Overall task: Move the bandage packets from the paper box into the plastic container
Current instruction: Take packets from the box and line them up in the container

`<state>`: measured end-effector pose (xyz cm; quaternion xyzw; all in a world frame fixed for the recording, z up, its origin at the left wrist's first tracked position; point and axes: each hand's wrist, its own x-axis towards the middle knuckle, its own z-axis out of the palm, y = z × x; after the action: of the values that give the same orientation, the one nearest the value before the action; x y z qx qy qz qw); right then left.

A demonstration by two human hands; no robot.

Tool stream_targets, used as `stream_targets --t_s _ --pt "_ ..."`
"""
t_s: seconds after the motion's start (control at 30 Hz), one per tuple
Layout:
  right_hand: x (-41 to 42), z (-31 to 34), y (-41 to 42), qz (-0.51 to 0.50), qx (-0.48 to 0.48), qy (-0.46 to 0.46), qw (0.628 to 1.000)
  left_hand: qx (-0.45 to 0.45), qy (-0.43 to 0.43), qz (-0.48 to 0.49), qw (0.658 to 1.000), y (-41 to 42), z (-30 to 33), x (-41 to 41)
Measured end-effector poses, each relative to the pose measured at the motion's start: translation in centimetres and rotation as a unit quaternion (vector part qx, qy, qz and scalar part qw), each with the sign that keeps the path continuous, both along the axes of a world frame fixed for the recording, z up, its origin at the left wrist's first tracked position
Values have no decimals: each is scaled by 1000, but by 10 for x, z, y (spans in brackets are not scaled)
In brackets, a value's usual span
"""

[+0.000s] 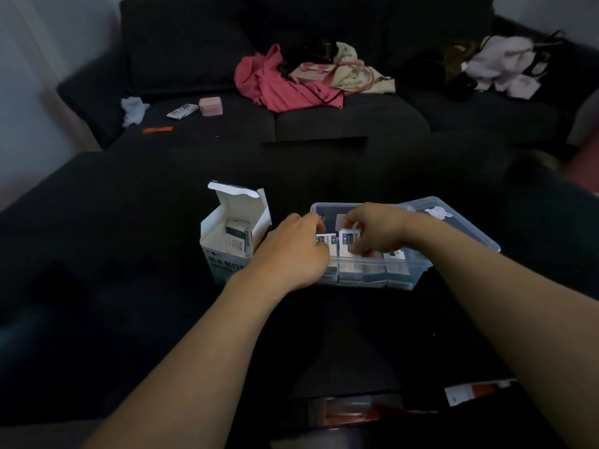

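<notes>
- The paper box (227, 251) is white with green writing on its front. It stands upright on the dark surface, and its lid flap is open and sticks up at the back.
- A few bandage packets (239, 236) are inside the paper box, standing on end. They are white with dark marks.
- The plastic container (372, 277) is see-through and sits just to the right of the paper box.
- More packets in the container (393, 254) stand in a row along its front wall.
</notes>
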<state>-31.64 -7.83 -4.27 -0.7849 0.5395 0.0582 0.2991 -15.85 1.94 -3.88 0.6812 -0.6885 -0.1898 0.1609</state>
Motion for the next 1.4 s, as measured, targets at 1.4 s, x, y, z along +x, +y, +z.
stream_targets --t_s 1.4 --pt "112 35 89 99 -286 -134 944 21 156 156 975 40 10 119"
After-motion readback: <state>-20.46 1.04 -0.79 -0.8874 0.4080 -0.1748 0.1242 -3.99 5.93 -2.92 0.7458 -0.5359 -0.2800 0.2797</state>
